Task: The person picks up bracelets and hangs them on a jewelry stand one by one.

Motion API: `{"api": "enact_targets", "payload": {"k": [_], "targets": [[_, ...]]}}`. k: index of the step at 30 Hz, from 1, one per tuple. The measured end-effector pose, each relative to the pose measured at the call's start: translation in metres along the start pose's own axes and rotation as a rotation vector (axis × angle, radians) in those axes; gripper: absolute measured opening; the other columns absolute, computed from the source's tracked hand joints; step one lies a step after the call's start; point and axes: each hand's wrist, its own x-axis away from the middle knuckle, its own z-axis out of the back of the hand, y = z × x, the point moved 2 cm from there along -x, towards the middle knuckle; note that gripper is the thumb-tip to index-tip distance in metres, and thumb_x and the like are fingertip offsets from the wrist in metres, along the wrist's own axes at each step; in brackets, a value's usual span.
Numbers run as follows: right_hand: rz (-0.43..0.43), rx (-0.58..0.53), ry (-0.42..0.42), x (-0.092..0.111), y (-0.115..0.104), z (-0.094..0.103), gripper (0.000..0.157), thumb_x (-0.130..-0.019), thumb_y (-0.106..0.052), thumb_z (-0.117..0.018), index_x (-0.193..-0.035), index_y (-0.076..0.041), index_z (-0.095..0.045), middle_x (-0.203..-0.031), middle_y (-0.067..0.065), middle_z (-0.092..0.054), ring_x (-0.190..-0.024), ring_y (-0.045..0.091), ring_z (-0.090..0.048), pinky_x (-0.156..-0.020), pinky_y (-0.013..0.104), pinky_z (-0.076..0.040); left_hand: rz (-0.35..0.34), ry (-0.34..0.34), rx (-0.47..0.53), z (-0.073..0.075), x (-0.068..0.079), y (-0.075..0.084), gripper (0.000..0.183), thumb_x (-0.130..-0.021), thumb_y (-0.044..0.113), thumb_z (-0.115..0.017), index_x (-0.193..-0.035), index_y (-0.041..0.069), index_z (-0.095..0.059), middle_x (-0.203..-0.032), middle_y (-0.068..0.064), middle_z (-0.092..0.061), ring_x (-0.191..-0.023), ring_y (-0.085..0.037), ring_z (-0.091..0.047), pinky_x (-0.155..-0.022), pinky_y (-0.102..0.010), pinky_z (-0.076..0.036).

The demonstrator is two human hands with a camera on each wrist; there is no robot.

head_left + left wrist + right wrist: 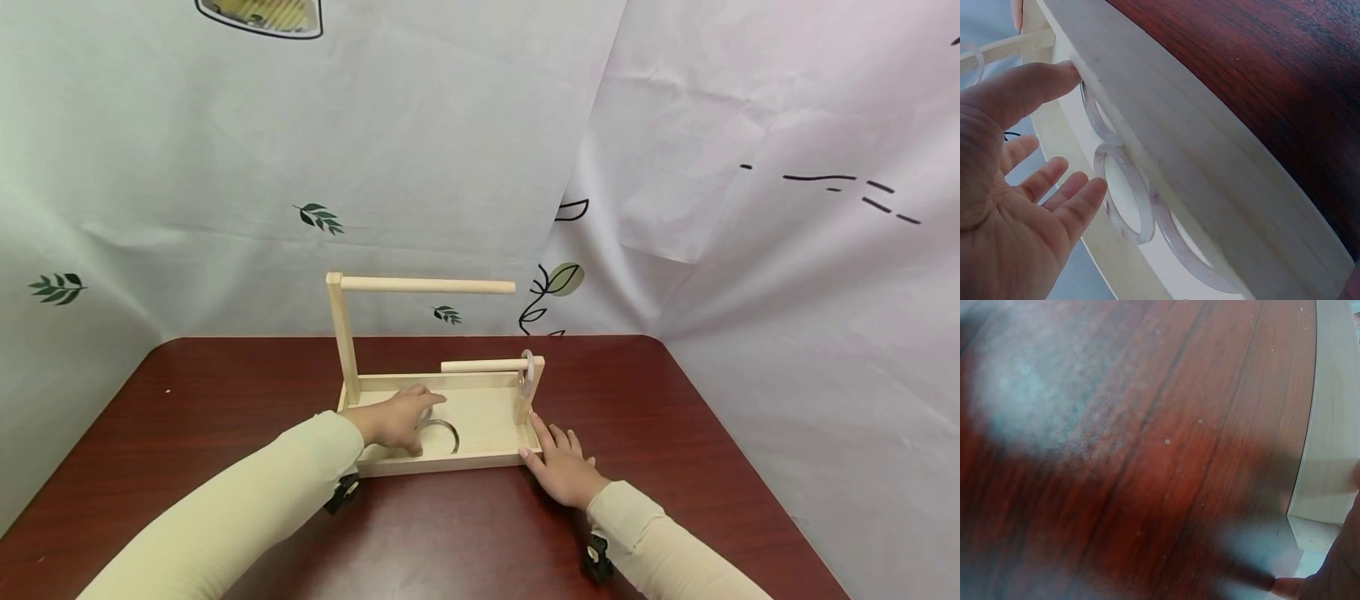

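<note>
My left hand (401,421) reaches down into a pale wooden tray stand (450,462), its fingers spread and slightly bent. In the left wrist view its thumb tip lies at the tray's front wall, beside one glassy pale bangle (1093,112). A second bangle (1147,219) lies by the fingertips, and a third bangle (1188,253) is partly hidden behind the wall. Another bangle (530,371) hangs on the short rod at the right post. My right hand (566,475) rests at the tray's front right corner, thumb on the front rim and fingers extended along the side.
A tall post at the tray's left carries a long rod (427,285) pointing right, above the short rod (483,366). The stand sits on a dark red wooden table (247,375). A white printed cloth (450,167) hangs behind.
</note>
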Motion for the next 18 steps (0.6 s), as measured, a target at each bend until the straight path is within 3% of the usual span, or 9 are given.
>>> {"api": "enact_targets", "payload": {"k": [8, 18], "targets": [[0.001, 0.001, -0.002, -0.0002, -0.0001, -0.0003, 0.068, -0.1, -0.053, -0.037, -0.156, -0.021, -0.015, -0.152, 0.025, -0.026, -0.139, 0.054, -0.014, -0.093, 0.082, -0.013, -0.018, -0.007, -0.071, -0.004, -0.0005, -0.0034, 0.081, -0.062, -0.001, -0.083, -0.136, -0.001, -0.049, -0.121, -0.017, -0.053, -0.115, -0.034, -0.046, -0.098, -0.047, -0.037], [-0.004, 0.003, -0.006, 0.0006, -0.0002, 0.0002, 0.068, -0.101, -0.052, -0.037, -0.156, -0.021, -0.015, -0.152, 0.025, -0.026, -0.139, 0.054, -0.014, -0.093, 0.082, -0.014, -0.037, -0.037, -0.088, -0.0064, -0.003, -0.0033, 0.077, -0.062, -0.004, -0.082, -0.133, 0.0, -0.052, -0.118, -0.016, -0.052, -0.11, -0.031, -0.05, -0.097, -0.045, -0.039]]}}
